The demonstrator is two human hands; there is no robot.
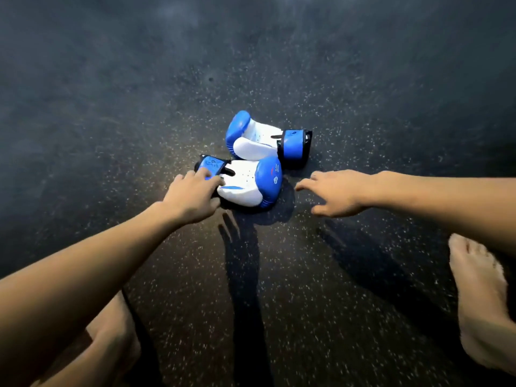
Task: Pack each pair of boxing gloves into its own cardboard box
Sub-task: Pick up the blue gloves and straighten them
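Note:
Two blue and white boxing gloves lie side by side on the dark speckled floor point(279, 275). The near glove point(248, 182) has its cuff to the left, the far glove point(262, 141) has its cuff to the right. My left hand point(192, 195) reaches over the near glove's blue cuff, its fingers spread and touching the cuff. My right hand point(333, 192) hovers with fingers spread just right of the near glove, apart from it and holding nothing. No cardboard box is in view.
My bare right foot point(480, 300) stands on the floor at the lower right, and my left leg point(111, 339) shows at the lower left. Shadows of my arms fall on the floor between them.

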